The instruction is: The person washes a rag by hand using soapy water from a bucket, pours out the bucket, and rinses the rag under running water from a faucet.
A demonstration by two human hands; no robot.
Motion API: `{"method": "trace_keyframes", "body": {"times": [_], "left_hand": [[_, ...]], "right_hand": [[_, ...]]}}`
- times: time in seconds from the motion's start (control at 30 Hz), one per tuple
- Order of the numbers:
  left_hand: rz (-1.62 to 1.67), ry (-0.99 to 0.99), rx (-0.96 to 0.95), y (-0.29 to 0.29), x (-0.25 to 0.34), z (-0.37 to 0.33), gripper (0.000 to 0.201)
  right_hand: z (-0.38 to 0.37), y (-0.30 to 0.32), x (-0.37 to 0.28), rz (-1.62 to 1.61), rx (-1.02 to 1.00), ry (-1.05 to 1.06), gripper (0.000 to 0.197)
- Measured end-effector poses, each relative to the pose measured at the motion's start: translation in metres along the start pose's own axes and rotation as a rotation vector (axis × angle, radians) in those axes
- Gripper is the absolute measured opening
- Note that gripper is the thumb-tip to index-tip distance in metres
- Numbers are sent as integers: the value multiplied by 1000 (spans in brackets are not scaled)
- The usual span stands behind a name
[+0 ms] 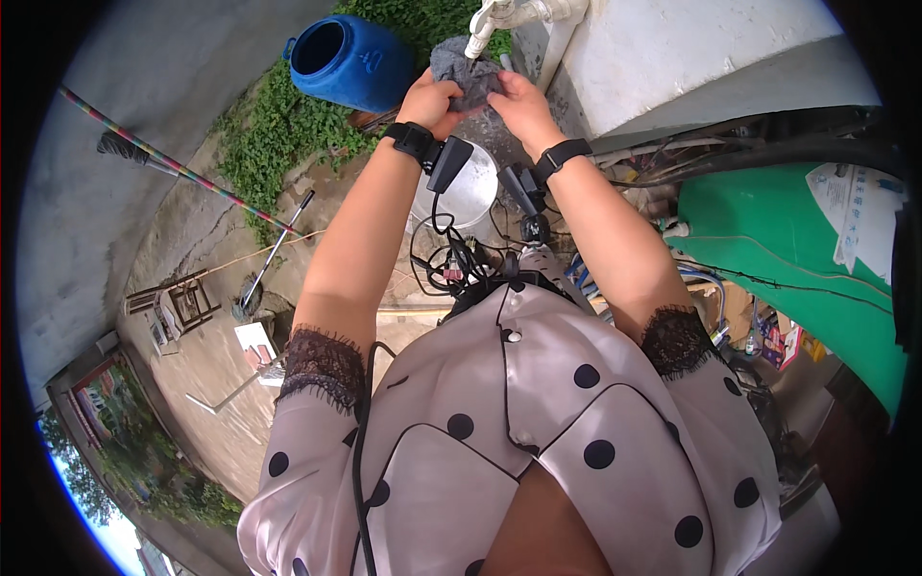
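A bunched grey cloth (465, 72) is held between both hands, right under the white tap (477, 38). My left hand (431, 102) grips its left side, thumb on top and fingers underneath. On the other side, my right hand (521, 104) pinches the cloth with thumb and fingers. Below the hands stands a white bucket (468, 190), partly hidden by the black device on my left wrist. Drops seem to fall from the cloth toward it. Dark straps with small boxes and cables circle both wrists.
A blue plastic barrel (360, 67) lies open-mouthed at the upper left, among green plants (272, 144). At the right are a white ledge (663, 58) and a large green tank (759, 226). A wooden stool (181, 309) and a long-handled brush (252, 293) are on the left.
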State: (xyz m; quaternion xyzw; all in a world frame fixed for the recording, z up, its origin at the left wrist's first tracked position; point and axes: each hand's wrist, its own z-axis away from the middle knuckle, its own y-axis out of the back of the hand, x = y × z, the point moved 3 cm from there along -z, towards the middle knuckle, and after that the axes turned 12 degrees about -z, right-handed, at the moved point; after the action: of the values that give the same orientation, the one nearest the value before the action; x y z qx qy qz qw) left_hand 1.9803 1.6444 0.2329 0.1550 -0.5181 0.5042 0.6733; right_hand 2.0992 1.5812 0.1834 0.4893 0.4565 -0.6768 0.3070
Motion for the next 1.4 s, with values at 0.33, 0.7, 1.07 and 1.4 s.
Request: {"method": "trace_keyframes", "body": {"times": [0.33,0.7,1.07,1.4], "left_hand": [[65,112,90,28,-21,-5,32],[238,324,-170,17,-20,3,38],[27,262,239,25,-7,4,43],[111,373,35,22,-16,16,55]], "right_hand": [[7,-6,-22,-50,115,-26,28],[9,-39,-30,-275,-70,-80,23],[4,1,-7,-6,165,-230,40],[13,-27,-12,-517,-29,-538,41]]}}
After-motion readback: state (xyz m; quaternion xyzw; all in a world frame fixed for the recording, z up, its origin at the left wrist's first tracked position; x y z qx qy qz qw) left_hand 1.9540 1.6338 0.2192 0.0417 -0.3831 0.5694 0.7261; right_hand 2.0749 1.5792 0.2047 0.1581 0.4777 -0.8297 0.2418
